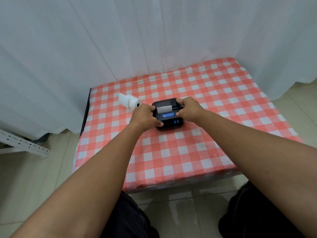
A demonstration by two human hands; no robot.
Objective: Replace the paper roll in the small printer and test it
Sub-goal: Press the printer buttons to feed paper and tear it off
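Makeshift indoor setup, low table in red-checked cloth [171, 152], white curtains [120, 40] behind, tiled floor [34, 177]

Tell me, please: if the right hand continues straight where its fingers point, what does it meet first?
The right hand points left across the printer. It would probably meet the left hand first; depth is unclear.

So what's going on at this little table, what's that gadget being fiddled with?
A person is working on a small black printer that sits on a table with a red-and-white checked cloth. The left hand and the right hand hold it from either side. A strip of white paper shows at its top. A loose paper roll lies on the cloth beside the left hand, apart from the printer. Whether the lid is fully shut is unclear.
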